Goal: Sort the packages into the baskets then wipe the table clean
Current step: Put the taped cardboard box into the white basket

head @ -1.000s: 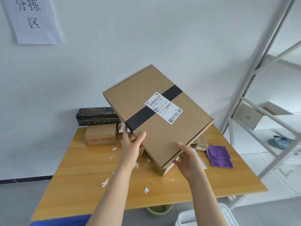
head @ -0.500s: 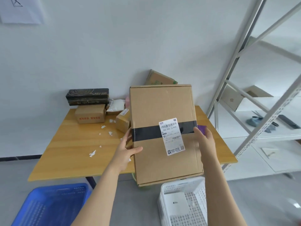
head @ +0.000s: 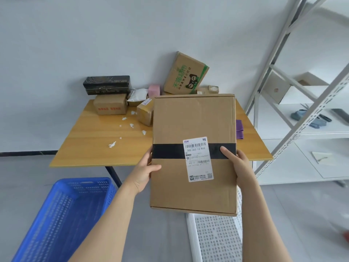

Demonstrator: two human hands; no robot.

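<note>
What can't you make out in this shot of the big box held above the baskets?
Head view only:
White basket: its inside is mostly hidden behind the cardboard box.
Purple cloth: only an edge shows past the box.
Label: small print too small to read.
Blue basket: cut off by the bottom edge.
Left hand and right hand: fingers hidden behind the box.

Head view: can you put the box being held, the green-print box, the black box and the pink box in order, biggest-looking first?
1. held box, though it is nearest the camera, so it looks extra big
2. green-print box
3. black box
4. pink box, partly hidden
</note>
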